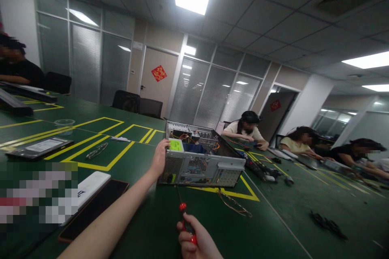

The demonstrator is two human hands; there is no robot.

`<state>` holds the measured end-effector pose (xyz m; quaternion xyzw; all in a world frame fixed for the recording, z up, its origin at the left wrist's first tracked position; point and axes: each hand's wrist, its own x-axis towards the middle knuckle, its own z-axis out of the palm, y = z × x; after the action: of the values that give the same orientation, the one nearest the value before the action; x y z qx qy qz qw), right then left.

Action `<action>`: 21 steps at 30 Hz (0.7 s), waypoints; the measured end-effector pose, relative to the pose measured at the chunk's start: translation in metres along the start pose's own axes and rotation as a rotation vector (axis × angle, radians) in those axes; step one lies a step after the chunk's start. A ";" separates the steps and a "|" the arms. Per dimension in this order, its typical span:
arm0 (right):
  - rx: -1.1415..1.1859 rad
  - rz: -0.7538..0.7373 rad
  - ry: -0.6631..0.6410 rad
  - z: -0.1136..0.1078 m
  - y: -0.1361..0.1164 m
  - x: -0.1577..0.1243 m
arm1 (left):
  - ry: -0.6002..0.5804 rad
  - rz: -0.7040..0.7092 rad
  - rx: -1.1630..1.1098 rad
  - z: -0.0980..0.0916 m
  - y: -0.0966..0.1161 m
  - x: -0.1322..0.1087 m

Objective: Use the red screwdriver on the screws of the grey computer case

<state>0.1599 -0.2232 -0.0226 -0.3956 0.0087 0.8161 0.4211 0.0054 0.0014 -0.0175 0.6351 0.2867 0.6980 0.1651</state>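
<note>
An opened desktop computer case (208, 161) lies on the green table with its inside facing up and its rear panel towards me. My left hand (159, 158) grips its left edge, beside a part with a bright yellow-green label (175, 145). In my right hand (196, 236) is a screwdriver (182, 207) with a red and black handle. Its shaft points up at the lower edge of the rear panel; whether the tip touches is too small to tell. Wires and boards show inside the case. A loose thin cable (234, 202) lies in front of it.
Left of me are a hard drive (39, 148), a clear plastic cup (64, 125), a black phone (94, 210) and a white box-like item (91, 188). Dark parts (264, 170) and a black cable (328, 224) lie to the right. Several people sit around the table.
</note>
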 end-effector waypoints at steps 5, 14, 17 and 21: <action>0.011 -0.046 0.075 0.010 0.006 -0.001 | 0.008 0.005 0.001 0.001 -0.001 0.000; 0.044 -0.117 0.050 0.005 0.002 0.002 | 0.007 0.007 -0.007 0.000 0.000 0.000; 0.004 -0.088 0.017 0.002 0.001 0.002 | 0.007 0.008 0.000 0.000 0.001 0.000; -0.006 -0.027 -0.024 -0.001 -0.001 0.003 | 0.008 0.010 -0.001 0.001 0.001 0.001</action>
<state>0.1605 -0.2210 -0.0251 -0.3872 -0.0042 0.8150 0.4311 0.0061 0.0010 -0.0164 0.6338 0.2836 0.7014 0.1607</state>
